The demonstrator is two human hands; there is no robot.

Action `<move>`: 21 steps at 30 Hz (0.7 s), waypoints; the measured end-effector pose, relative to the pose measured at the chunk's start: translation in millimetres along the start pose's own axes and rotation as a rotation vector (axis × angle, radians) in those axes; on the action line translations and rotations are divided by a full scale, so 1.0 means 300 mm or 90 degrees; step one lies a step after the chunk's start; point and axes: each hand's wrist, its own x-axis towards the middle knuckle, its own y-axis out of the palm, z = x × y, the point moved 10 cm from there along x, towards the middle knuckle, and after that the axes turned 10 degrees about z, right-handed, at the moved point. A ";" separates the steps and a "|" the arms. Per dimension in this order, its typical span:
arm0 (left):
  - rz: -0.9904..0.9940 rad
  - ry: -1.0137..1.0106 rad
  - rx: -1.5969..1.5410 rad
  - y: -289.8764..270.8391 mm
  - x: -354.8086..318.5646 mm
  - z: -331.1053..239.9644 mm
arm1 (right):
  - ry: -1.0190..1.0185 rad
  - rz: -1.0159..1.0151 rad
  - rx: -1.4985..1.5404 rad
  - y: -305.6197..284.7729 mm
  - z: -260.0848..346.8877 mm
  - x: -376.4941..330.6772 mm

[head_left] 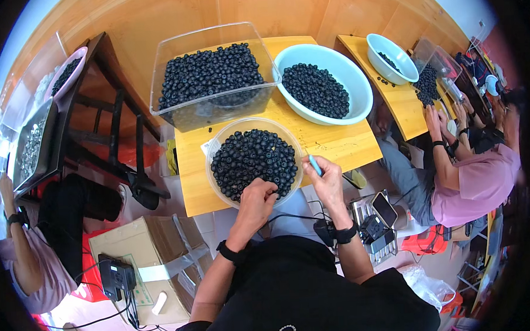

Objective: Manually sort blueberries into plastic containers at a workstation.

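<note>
A round translucent tub [217, 189] filled with small round black bead-like pieces [253, 157], some showing a ring or hole on top, stands at the table's near edge. My left hand [256, 202] dips over its near rim, fingers curled together against the heap; whatever lies between the fingertips is hidden. Beside the tub's right rim, my right hand [328, 183] grips a slim light-blue stick-like tool [316, 165], its far end pointing up and left. Farther back are a clear rectangular bin [183, 113] and a pale blue basin [356, 93], both with more black pieces.
Loose crumbs dot the wooden table [329, 148]. A cardboard box [135, 248] stands on the floor at left, with a black device [117, 275] on it. At right, a person in pink [476, 183] works at another table; another person [29, 252] sits at far left.
</note>
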 end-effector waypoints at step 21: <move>0.046 0.094 0.109 0.049 0.011 -0.124 | 0.062 0.042 0.081 0.060 -0.076 -0.026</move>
